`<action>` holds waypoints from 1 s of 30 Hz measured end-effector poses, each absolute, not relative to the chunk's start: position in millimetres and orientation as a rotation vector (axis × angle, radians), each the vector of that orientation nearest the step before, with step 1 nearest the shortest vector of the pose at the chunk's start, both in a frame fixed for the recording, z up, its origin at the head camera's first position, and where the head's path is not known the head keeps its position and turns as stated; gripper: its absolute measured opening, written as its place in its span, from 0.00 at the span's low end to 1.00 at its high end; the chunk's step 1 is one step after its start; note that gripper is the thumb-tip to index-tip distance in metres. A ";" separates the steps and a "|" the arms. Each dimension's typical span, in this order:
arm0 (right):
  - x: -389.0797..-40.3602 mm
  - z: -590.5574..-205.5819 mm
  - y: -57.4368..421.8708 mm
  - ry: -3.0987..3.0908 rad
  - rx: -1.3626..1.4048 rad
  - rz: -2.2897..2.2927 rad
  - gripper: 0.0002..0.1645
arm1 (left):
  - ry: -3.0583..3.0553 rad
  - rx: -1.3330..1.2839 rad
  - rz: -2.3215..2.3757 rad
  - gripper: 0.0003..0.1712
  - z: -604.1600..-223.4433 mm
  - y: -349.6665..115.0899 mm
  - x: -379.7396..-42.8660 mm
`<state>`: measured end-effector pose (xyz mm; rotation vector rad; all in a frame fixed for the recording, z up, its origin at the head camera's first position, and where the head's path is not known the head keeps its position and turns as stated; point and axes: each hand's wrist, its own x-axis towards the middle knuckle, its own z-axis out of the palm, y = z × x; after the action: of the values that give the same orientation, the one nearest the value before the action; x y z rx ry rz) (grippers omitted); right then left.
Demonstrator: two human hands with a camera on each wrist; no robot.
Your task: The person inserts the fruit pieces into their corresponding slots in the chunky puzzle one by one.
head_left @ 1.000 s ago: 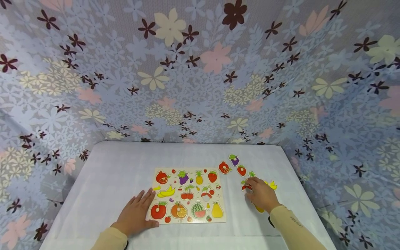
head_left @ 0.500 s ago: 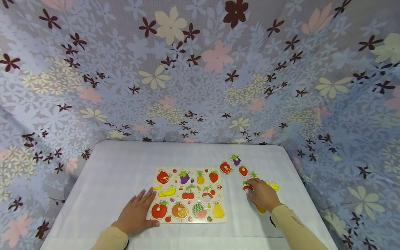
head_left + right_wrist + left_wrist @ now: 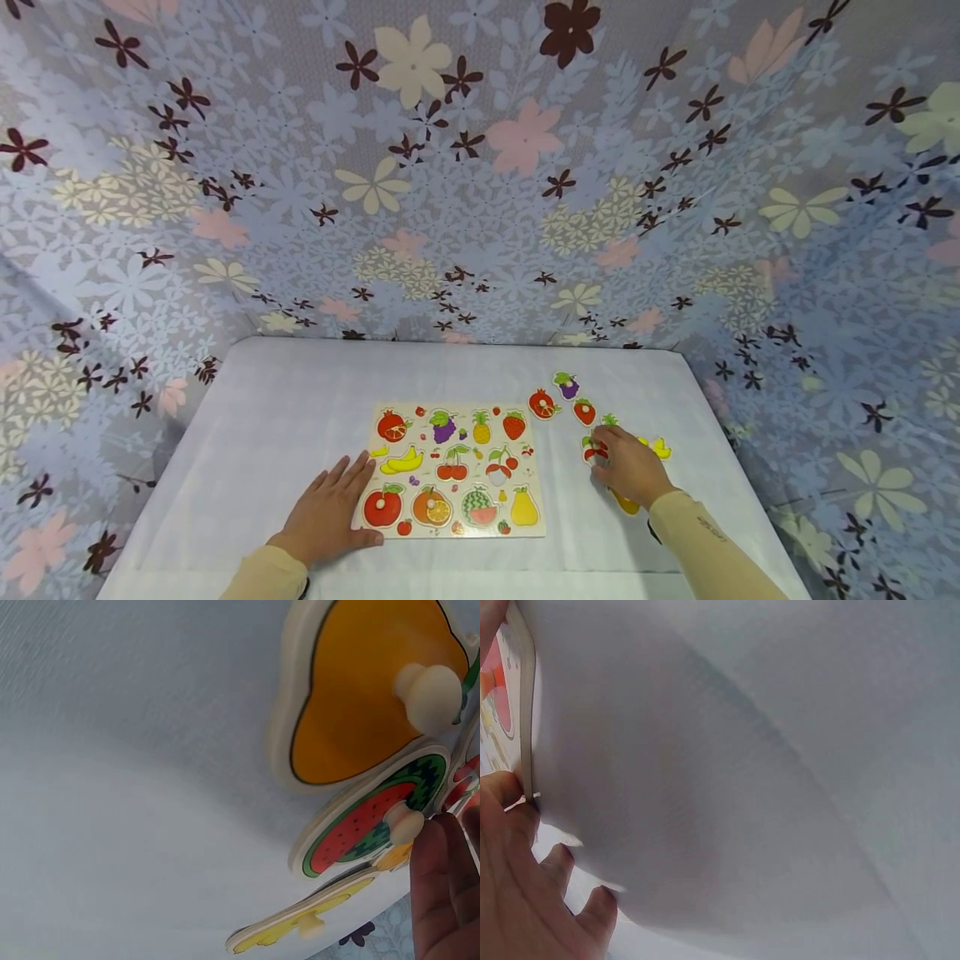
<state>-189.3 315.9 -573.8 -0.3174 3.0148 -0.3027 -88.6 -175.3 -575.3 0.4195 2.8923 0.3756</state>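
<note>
A wooden fruit puzzle board (image 3: 443, 535) lies on the table, with knobbed apple (image 3: 381, 506) and orange (image 3: 431, 507) pieces set in its lower row. Straight and spread, my left hand (image 3: 330, 508) rests against the board's left edge, thumb at the near corner. To the right of the board, the bent fingers and thumb of my right hand (image 3: 633, 468) pinch at a red cherry piece (image 3: 594, 450), partly hidden under them. In the right wrist view, fingertips overlap the side of the knob on a watermelon piece (image 3: 360, 829). An orange-yellow pear piece (image 3: 375, 667) is beside it.
Pomegranate (image 3: 542, 404), grape (image 3: 567, 385) and strawberry (image 3: 584, 412) pieces lie loose beyond the right hand. A pineapple piece (image 3: 610, 420) and a banana piece (image 3: 662, 448) show around that hand. Flowered cloth (image 3: 480, 208) hangs behind the pale table (image 3: 292, 392).
The head view has shifted very slightly. Both hands, the board and the loose pieces otherwise stay in the same places.
</note>
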 end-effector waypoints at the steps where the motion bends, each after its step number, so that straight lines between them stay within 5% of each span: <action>1: -189.5 -574.0 316.1 3.016 -0.320 -0.309 0.34 | 2.892 0.418 0.374 0.64 -575.5 -175.3 -88.6; 30: -191.1 -582.4 307.6 3.018 -0.214 -0.346 0.32 | 2.934 0.436 0.352 0.65 -586.4 -178.6 -90.8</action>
<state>-191.1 307.6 -582.4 -0.2140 3.0184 -0.3462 -90.8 -178.6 -586.4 0.4361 2.9338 0.3517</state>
